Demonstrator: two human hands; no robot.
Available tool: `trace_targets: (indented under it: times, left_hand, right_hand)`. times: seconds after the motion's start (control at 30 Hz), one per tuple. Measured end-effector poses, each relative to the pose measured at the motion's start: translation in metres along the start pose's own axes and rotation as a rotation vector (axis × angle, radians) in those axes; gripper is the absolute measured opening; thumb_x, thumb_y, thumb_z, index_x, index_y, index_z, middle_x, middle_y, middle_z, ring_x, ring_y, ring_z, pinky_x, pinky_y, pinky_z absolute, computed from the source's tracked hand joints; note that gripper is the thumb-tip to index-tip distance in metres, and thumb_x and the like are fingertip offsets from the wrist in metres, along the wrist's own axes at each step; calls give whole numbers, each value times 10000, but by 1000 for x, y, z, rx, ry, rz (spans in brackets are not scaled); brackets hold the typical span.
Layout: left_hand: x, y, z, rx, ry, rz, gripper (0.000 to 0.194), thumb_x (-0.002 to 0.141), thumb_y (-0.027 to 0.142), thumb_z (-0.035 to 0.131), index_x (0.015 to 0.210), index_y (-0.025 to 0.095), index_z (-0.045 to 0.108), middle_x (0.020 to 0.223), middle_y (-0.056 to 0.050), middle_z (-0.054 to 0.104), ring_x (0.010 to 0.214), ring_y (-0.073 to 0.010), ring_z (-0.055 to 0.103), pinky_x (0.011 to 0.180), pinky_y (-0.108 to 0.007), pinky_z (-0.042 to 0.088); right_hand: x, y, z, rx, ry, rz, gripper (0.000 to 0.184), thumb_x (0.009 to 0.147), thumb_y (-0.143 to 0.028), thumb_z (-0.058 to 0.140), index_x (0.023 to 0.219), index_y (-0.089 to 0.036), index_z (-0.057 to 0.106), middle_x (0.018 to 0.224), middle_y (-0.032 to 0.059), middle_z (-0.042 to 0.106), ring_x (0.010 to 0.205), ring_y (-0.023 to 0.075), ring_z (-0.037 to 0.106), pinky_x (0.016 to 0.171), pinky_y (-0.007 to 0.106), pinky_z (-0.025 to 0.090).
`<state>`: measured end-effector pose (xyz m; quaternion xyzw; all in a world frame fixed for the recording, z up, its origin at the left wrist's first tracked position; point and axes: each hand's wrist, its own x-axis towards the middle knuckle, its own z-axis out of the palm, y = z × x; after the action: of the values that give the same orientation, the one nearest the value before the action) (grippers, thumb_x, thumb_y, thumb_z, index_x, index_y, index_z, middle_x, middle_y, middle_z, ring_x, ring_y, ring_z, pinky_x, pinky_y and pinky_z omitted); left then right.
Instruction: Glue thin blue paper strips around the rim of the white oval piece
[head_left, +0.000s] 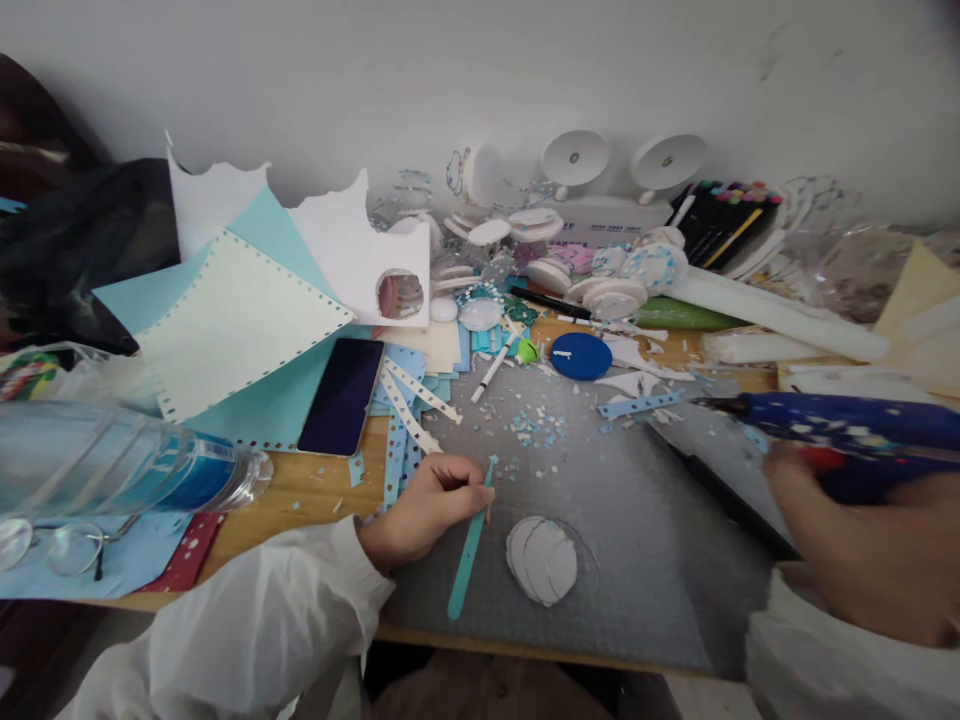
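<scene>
Teal stick (466, 570) pinched by left hand (435, 500) near worktop's (525, 655) front edge; right hand (862, 560) grips blue glue gun (862, 422).

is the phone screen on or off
It looks off. The phone lies face up beside the light blue paper strips, and its screen is uniformly dark, with no icons or text showing.

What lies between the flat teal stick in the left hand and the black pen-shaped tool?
A stack of round white pieces, a thin curved strand, then bare grey mat, in the head view.
</scene>
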<state>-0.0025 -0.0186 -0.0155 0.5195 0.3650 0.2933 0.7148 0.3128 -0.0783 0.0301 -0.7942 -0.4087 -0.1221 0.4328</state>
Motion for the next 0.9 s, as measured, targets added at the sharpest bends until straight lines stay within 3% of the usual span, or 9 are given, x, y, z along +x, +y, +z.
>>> trace_targets:
  times: [0.03, 0.07, 0.13, 0.33, 0.9]
  left_hand:
    - [0, 0, 0, 6, 2, 1, 316, 701, 309, 638, 473, 146, 494, 479, 23, 452, 495, -79, 344, 491, -225, 237]
    - [0, 0, -1, 11, 4, 2, 319, 701, 316, 643, 473, 146, 499, 478, 24, 448, 497, -80, 345, 493, -225, 240]
    - [0, 0, -2, 22, 6, 4, 342, 706, 335, 648, 469, 148, 488, 481, 27, 430, 501, -80, 339, 495, -226, 243]
    - [1, 1, -5, 62, -75, 13, 398, 755, 333, 627, 464, 154, 424, 512, 25, 409, 519, -85, 367, 501, -232, 259]
    - [2, 5, -5, 28, -159, 12, 378, 775, 283, 621, 492, 160, 402, 535, 29, 404, 528, -86, 362, 506, -243, 262]
  right_hand:
    - [-3, -14, 8, -45, 6, -10, 307, 507, -322, 713, 503, -276, 410, 458, 23, 424, 541, 249, 547, 489, 378, 312]
    - [-8, -27, 16, -16, -118, -57, 220, 574, -338, 673, 536, -257, 472, 480, 30, 476, 511, 216, 535, 490, 363, 343]
    - [-23, -45, 31, 77, -186, -125, 180, 598, -349, 621, 551, -246, 482, 468, 22, 505, 448, 178, 496, 469, 333, 367]
    - [-59, -46, 61, 164, -360, -142, 190, 639, -367, 589, 556, -243, 471, 440, -12, 537, 422, 178, 511, 435, 299, 408]
    - [-66, -42, 56, 146, -407, -423, 162, 721, -323, 569, 592, -240, 515, 434, -3, 532, 389, 203, 538, 389, 308, 393]
